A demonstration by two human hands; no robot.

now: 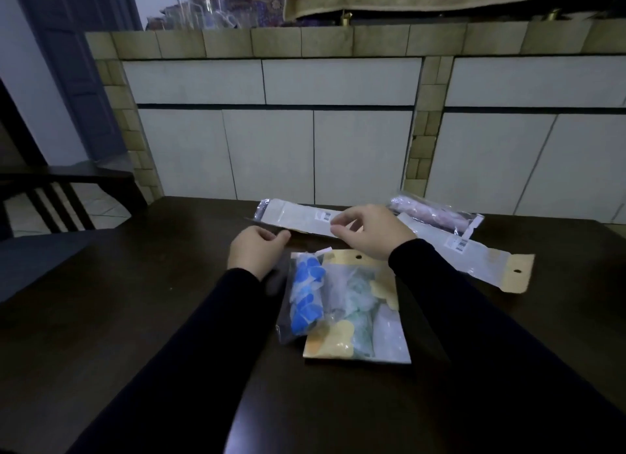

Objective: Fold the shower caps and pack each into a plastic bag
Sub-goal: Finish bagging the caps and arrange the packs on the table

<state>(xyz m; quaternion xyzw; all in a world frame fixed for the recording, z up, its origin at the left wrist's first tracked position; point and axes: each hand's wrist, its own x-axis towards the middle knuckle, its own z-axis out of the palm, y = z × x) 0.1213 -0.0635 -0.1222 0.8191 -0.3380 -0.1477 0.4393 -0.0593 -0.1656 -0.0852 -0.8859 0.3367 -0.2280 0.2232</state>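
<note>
Right hand point(369, 231) hovers over flat empty bag point(298, 216) near table point(135, 301) far edge, fingers curled, grip uncertain. Left hand point(254, 250) loosely curled, empty. Bag's long axis runs left-right; right hand nearer.

Packed bags point(352, 304) on dark table point(135, 301)

A single head view looks forward and down across the table point(135, 318), close above it, facing the cabinets point(271, 148) beyond its far edge.
</note>
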